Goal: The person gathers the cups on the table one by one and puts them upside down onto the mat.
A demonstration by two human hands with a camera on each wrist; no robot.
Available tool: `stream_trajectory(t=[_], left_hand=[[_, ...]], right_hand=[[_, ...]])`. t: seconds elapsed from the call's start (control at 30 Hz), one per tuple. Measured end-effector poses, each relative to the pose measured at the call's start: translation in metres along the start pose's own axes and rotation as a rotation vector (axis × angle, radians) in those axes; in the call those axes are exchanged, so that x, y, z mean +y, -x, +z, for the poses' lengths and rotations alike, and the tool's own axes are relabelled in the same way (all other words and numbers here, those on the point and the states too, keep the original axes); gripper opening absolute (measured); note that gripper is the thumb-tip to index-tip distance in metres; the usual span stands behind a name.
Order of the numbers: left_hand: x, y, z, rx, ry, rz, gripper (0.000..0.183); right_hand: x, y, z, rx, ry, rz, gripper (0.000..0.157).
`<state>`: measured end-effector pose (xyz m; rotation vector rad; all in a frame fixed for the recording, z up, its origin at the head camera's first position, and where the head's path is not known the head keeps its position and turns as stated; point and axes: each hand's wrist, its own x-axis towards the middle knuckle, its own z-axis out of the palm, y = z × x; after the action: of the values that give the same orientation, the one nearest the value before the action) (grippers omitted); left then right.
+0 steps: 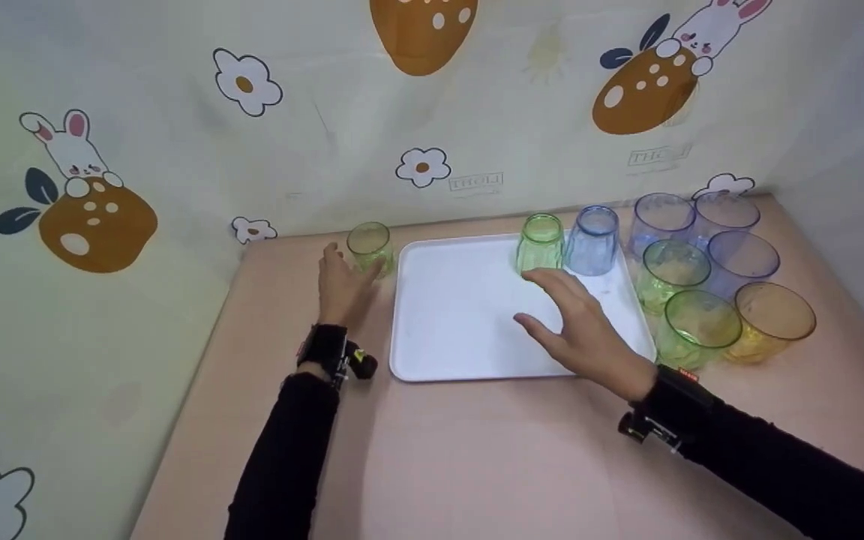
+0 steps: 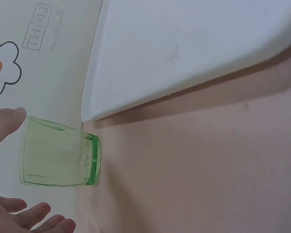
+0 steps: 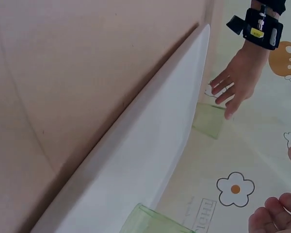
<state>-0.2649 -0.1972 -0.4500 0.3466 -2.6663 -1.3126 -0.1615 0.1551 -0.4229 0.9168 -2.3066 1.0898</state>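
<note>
An upright green glass (image 1: 369, 247) stands on the table at the tray's left. Beside it is my left hand (image 1: 343, 283), thumb and fingers spread to either side; in the left wrist view a gap shows between the fingers (image 2: 34, 216) and the glass (image 2: 58, 155). My right hand (image 1: 582, 326) hovers over the white tray (image 1: 447, 315) with thumb and fingers apart and nothing between them. Just beyond its fingertips, a green glass (image 1: 540, 244) sits upside down at the tray's back edge. Next to that one is an upside-down blue glass (image 1: 592, 241).
Right of the tray, several upright glasses stand close together: purple-blue ones (image 1: 743, 264) at the back, green ones (image 1: 700, 330) along the tray side and an amber one (image 1: 773, 322) in front. A patterned wall cloth (image 1: 327, 135) rises behind the table (image 1: 477, 457).
</note>
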Motion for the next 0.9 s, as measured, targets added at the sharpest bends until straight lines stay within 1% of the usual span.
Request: stream_trajectory(t=[0.1, 0.23, 0.37, 0.57, 0.67, 0.9], left_hand=[[0.000, -0.004, 0.001, 0.013, -0.012, 0.007, 0.098], [0.003, -0.005, 0.002, 0.026, -0.034, 0.008, 0.100], [0.008, -0.007, 0.005, 0.041, -0.044, 0.004, 0.100], [0.010, -0.016, 0.009, 0.079, -0.056, 0.025, 0.100], [0.011, -0.019, 0.010, 0.083, -0.064, 0.032, 0.102], [0.016, -0.024, 0.012, 0.080, -0.085, 0.012, 0.103]], right_hand=[[-0.005, 0.004, 0.001, -0.004, -0.009, -0.024, 0.052], [-0.010, 0.008, 0.002, -0.007, -0.017, -0.049, 0.052], [-0.015, 0.010, 0.003, -0.015, -0.026, -0.057, 0.052], [-0.018, 0.013, 0.006, -0.016, -0.046, -0.068, 0.051], [-0.020, 0.014, 0.007, -0.016, -0.052, -0.073, 0.051], [-0.023, 0.016, 0.008, -0.018, -0.072, -0.075, 0.051]])
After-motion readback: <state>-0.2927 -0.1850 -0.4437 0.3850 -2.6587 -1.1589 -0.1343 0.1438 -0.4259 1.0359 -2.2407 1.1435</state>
